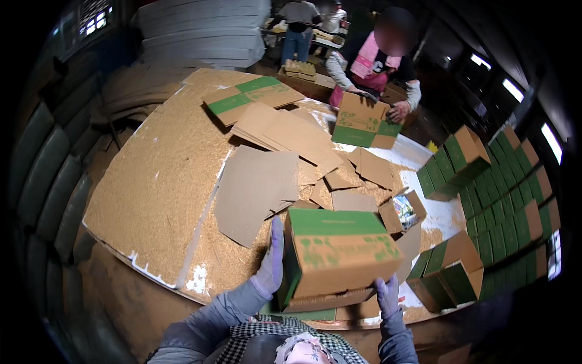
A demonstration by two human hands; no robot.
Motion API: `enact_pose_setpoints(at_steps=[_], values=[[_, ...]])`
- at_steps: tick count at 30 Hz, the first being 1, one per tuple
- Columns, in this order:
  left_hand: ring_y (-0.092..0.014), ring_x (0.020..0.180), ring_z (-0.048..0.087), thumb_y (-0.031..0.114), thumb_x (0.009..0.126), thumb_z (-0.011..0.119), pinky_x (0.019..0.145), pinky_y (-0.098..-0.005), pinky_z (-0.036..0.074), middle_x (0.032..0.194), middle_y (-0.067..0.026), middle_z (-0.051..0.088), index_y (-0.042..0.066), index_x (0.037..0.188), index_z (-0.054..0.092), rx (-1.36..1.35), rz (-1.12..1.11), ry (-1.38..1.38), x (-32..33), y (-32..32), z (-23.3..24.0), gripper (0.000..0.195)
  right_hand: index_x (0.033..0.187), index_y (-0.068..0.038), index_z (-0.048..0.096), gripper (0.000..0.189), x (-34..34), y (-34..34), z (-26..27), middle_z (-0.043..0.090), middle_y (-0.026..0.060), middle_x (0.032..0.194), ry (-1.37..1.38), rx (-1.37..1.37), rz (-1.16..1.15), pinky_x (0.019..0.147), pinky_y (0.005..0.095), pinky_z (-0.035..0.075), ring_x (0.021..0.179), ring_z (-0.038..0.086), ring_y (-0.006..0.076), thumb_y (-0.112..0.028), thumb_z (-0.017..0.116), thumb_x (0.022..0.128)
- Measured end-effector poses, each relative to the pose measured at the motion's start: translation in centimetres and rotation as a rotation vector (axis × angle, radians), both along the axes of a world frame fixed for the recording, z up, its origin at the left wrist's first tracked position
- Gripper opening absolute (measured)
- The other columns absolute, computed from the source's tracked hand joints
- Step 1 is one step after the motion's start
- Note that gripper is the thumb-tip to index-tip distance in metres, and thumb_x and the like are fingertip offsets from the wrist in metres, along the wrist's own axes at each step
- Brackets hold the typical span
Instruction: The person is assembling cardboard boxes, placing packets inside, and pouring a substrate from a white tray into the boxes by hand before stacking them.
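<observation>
A green-and-brown printed cardboard box is between my two hands, tilted with one long printed side facing up towards me. My left hand, in a pale purple glove, lies with straight fingers along the box's left side. At the lower right corner my right hand, gloved the same way, grips the edge. Part of a green-and-brown cardboard piece shows beneath the box, near the table's front edge. Flat grey-brown cardboard sheets lie just beyond my left hand.
Grain-like husks cover much of the table. A small open carton holds printed packets. Finished boxes stand at right, before a tall box stack. Across the table a person handles another box. A flattened box lies farther back.
</observation>
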State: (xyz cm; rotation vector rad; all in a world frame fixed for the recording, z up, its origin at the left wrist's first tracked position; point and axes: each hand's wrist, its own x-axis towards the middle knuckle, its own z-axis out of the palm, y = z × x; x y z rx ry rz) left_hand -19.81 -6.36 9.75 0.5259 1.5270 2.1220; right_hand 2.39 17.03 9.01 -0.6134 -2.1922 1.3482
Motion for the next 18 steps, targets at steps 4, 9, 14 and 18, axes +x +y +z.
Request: enact_pose_setpoints(at_steps=[4,9,14,18], values=[[-0.027,0.143,0.006,0.029,0.094,0.048,0.115,-0.0339,0.011,0.154,-0.0142,0.011,0.004,0.148,0.009,-0.236,-0.080,0.132,-3.6,-0.2,0.9,0.071,0.125,-0.001,0.051,0.038,6.1,5.6,-11.2,0.054,0.0171,0.125,-0.666,0.812,0.156,0.104,0.0441,0.035,0.117,0.048,0.0377,-0.012,0.050,0.088],[-0.032,0.142,0.013,-0.002,0.079,0.039,0.115,-0.0344,0.015,0.151,-0.0216,0.017,0.004,0.148,0.011,-0.395,0.074,0.267,-0.6,2.4,-4.3,0.075,0.141,-0.002,0.035,0.051,-11.3,6.6,4.1,0.044,0.0172,0.138,0.005,0.355,0.017,0.108,0.0369,0.032,0.124,0.046,0.0274,-0.008,0.049,0.092],[-0.041,0.136,0.024,0.017,0.084,0.048,0.104,-0.0602,0.026,0.148,-0.0222,0.024,0.009,0.146,0.021,-0.597,0.195,0.232,-0.2,3.2,-7.0,0.068,0.148,-0.005,0.012,0.074,-31.7,-15.5,6.9,0.045,0.0113,0.129,-0.430,-0.477,0.965,0.096,0.0308,0.043,0.113,0.049,0.0177,-0.020,0.058,0.092],[-0.040,0.136,0.024,0.016,0.083,0.049,0.106,-0.0573,0.026,0.148,-0.0221,0.024,0.009,0.146,0.020,-0.469,0.108,0.286,1.5,1.7,-6.6,0.070,0.128,0.009,0.041,0.069,-44.2,-19.7,-13.9,0.057,0.0206,0.111,-0.638,-0.220,0.979,0.085,0.0375,0.046,0.096,0.057,0.0284,-0.050,0.048,0.092]])
